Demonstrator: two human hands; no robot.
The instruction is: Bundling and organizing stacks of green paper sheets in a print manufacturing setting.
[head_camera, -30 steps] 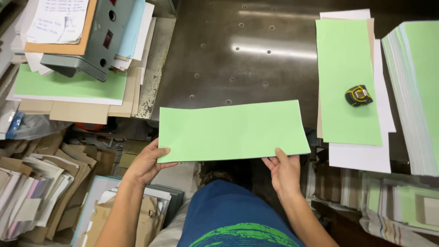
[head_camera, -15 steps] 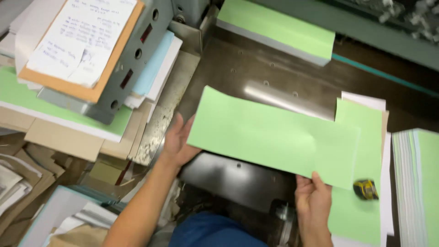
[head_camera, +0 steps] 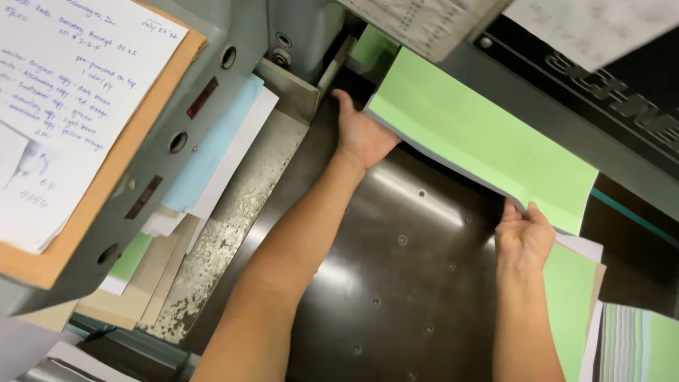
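A long stack of light green paper (head_camera: 475, 138) is held above a dark metal machine table (head_camera: 396, 283), its far edge under the machine's head. My left hand (head_camera: 362, 134) supports the stack's left end from below, next to the grey side guide (head_camera: 286, 85). My right hand (head_camera: 525, 237) grips the stack's near right corner, fingers curled over the edge.
A grey machine housing (head_camera: 170, 148) rises at left, with a clipboard of handwritten sheets (head_camera: 64, 106) on it. Blue, white and green sheets (head_camera: 212, 155) lie beside it. More green paper (head_camera: 569, 297) and a striped stack (head_camera: 636, 346) sit at right.
Both hands have carried the green stack forward from the table's near edge to the back, under the machine's head. The view has shifted forward with them.
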